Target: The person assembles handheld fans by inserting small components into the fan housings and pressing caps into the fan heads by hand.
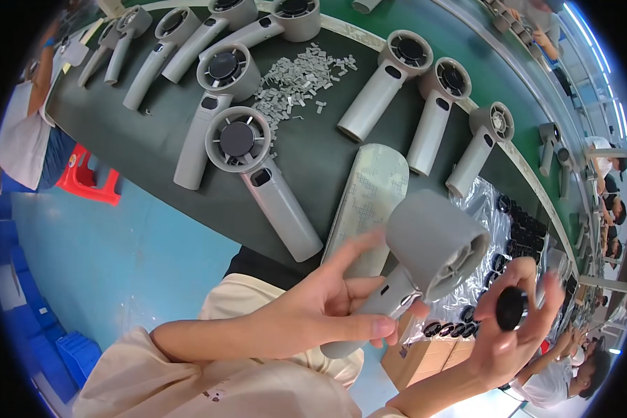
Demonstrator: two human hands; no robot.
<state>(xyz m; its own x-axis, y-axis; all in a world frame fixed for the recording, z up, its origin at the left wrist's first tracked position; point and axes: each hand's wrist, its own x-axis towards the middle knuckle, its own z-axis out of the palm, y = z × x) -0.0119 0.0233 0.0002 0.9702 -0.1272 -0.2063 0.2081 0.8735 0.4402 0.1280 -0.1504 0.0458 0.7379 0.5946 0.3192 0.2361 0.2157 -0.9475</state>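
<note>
My left hand is closed around the handle of a grey handheld fan, its round head tilted toward the right. Pinched in the fingers of my right hand is a round black cap, held apart from the fan head. Under the fan lies a pale rounded board with a printed pattern. To the right, rows of black round caps rest on clear plastic film. Another grey fan, with a black centre, lies just left of the board.
Several grey fans lie along the dark green bench, around a pile of small grey pieces. Below the caps stands a cardboard box. A red stool and blue crates are at left. Other people work nearby.
</note>
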